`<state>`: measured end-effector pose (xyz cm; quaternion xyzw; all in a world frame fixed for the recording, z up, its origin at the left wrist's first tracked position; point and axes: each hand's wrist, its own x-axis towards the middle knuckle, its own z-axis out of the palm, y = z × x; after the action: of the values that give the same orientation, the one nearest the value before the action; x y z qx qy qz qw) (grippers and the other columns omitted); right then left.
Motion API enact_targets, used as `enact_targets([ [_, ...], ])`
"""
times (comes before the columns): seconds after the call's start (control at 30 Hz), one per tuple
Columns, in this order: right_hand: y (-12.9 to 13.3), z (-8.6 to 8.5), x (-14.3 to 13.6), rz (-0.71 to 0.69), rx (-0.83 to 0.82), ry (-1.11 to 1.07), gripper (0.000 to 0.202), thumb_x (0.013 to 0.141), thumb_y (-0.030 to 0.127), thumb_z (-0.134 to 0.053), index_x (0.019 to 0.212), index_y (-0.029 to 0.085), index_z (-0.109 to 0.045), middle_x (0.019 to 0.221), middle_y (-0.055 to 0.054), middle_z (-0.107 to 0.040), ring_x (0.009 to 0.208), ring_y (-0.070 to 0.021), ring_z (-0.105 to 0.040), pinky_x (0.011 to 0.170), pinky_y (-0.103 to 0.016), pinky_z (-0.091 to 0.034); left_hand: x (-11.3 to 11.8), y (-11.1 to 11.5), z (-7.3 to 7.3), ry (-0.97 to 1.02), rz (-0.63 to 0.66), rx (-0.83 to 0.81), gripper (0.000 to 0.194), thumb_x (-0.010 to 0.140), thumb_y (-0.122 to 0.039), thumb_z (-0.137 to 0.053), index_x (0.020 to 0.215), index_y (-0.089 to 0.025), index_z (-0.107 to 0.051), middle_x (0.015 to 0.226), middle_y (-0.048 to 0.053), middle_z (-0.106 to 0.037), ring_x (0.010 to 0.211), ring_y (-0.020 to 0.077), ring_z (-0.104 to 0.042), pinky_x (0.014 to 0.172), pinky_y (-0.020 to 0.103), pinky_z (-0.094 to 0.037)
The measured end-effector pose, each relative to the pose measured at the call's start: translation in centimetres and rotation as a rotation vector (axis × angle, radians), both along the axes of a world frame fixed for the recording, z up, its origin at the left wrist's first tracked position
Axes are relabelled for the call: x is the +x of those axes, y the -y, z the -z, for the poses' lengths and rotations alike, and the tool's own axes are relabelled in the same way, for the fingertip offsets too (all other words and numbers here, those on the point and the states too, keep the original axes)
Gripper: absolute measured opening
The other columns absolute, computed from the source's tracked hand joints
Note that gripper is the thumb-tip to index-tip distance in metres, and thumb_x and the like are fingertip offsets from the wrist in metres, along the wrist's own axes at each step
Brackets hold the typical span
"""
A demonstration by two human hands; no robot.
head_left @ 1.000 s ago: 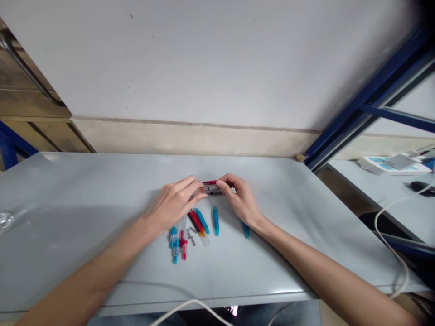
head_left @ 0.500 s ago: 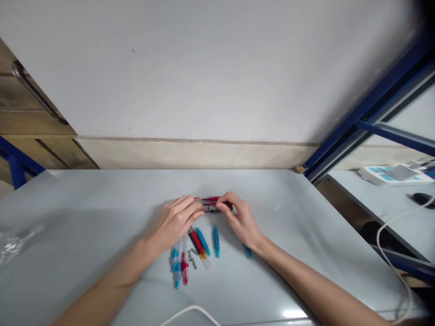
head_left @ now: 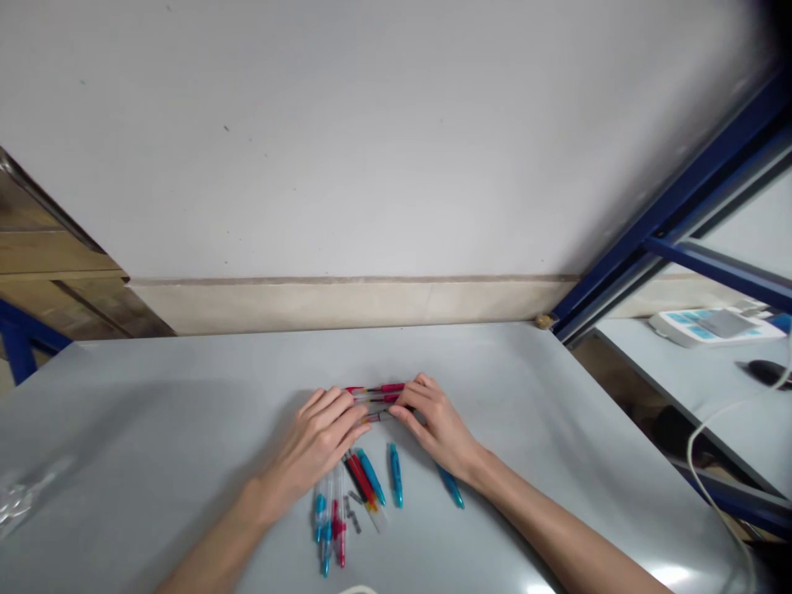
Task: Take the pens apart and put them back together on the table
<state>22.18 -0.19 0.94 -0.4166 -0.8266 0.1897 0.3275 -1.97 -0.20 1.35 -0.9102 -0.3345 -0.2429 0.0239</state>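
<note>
Several thin pens with red parts [head_left: 391, 388] lie crosswise between my hands. My left hand [head_left: 325, 429] rests over their left ends, its fingers bent and close together. At the right ends, my right hand [head_left: 433, 417] pinches the pens between thumb and fingers. Nearer to me lie red and black refills [head_left: 362, 480], blue barrels [head_left: 396, 476] and small grey clips [head_left: 352, 513]. Clear tubes with blue and red tips [head_left: 326, 536] are below my left hand. Another blue barrel [head_left: 450, 487] lies beside my right wrist.
The grey table [head_left: 186, 412] meets a pale wall at the back. Crumpled clear plastic [head_left: 16, 503] lies far left. Blue frame bars [head_left: 649, 223] stand at right, with a white device [head_left: 718, 324], a black mouse [head_left: 767, 371] and a white cable [head_left: 696, 445] beyond.
The view has tilted upward, so the table and hands sit lower. More of the blue barrel by my right wrist shows. Both hands remain at the pens.
</note>
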Motion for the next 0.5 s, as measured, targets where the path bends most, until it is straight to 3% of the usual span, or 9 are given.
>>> enact_targets([
  [0.17,-0.3,-0.2,0.8,-0.001,0.034,0.055,0.016,0.099,0.033,-0.059,0.093,0.021,-0.066,0.1,-0.009,-0.06,0.092,-0.0242,-0.049,0.082,-0.038,-0.045,-1.0,-1.3,0.7,0.017,-0.015,-0.056,0.016,0.101,-0.03,-0.052,0.098,-0.02,-0.065,0.092,0.005,-0.066,0.089,0.0204,-0.058,0.08,0.035,-0.045],
  [0.5,-0.2,-0.6,0.9,-0.132,0.028,0.202,0.01,0.091,0.029,-0.069,0.09,0.019,-0.066,0.107,-0.009,-0.057,0.099,-0.0245,-0.047,0.088,-0.04,-0.045,-0.9,-0.9,0.5,0.111,0.013,-0.191,0.013,0.093,-0.027,-0.063,0.083,-0.018,-0.063,0.087,0.003,-0.065,0.089,0.0182,-0.056,0.081,0.033,-0.044],
])
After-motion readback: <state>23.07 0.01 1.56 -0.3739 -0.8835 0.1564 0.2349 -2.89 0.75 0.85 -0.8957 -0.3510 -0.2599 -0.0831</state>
